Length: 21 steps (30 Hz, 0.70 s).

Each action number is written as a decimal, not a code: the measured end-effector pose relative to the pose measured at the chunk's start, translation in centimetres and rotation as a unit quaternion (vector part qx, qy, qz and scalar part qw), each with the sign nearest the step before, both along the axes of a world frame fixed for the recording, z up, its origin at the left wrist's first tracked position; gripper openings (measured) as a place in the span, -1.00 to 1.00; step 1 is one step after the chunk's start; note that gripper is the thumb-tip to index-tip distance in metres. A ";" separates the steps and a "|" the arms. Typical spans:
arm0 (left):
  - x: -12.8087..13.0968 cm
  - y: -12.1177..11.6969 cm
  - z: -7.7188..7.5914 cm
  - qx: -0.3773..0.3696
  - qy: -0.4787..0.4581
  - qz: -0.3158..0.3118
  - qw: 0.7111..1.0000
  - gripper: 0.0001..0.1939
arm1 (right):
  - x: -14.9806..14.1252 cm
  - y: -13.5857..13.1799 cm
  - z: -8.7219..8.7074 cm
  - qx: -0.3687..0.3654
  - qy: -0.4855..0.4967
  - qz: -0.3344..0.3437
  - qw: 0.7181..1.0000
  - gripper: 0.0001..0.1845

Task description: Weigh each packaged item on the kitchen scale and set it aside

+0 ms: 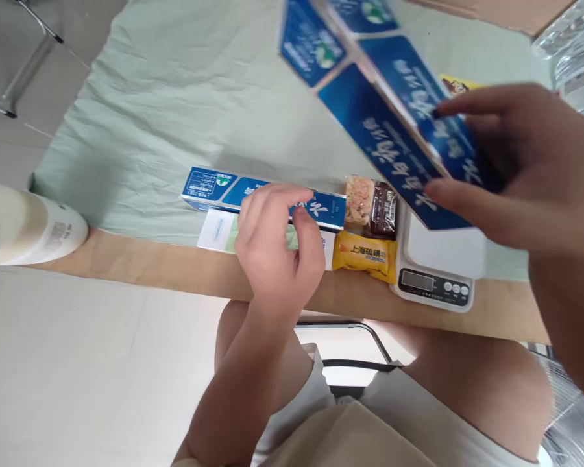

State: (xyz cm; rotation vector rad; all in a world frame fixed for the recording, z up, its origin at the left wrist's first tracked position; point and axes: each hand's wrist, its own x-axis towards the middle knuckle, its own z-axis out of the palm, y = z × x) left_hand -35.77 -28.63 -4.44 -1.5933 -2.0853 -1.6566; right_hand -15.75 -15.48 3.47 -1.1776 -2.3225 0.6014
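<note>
My right hand (525,155) grips a long blue toothpaste box (394,123), raised and tilted above the table, its near end over the white digital scale (442,250). Thumb and fingers press on its sides. A second blue toothpaste box (213,186) lies flat on the cloth. My left hand (279,240) curls over it, covering part of its front. Against its near side lies a white and green box (219,230), partly under the same hand. To the right are a nut-topped wrapped snack (359,200), a dark brown packet (383,209) and a yellow soap packet (365,254).
A pale green cloth (150,97) covers the table up to its brown front edge (141,261). A whitish bottle (34,224) stands at the left. Clear plastic bottles (581,71) and cardboard (501,13) sit at the back right. A yellow packet (455,84) shows behind the raised box.
</note>
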 end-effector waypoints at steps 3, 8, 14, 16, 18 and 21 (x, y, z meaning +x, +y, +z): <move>-1.3 0.5 -1.2 0.007 0.012 0.010 1.000 -0.74 | -6.5 3.3 0.6 0.040 -0.121 0.071 0.989 -0.33; -2.0 1.2 -2.3 -0.038 -0.002 0.012 0.999 -0.81 | -13.4 6.2 -1.8 0.016 -0.202 0.171 0.964 -0.33; -1.7 1.3 -2.5 -0.092 0.000 0.037 0.995 -0.83 | -14.3 7.7 -5.5 -0.039 -0.206 0.231 0.950 -0.27; -1.6 1.3 -2.4 -0.100 0.002 0.035 0.994 -0.79 | -13.8 8.4 -6.1 -0.078 -0.199 0.243 0.946 -0.27; -1.5 1.4 -2.3 -0.116 0.005 0.030 0.993 -0.74 | -13.3 9.2 -6.5 -0.122 -0.204 0.244 0.940 -0.29; -1.3 1.6 -2.2 -0.155 0.014 0.032 0.987 -0.64 | -12.9 9.9 -6.9 -0.202 -0.160 0.222 0.940 -0.30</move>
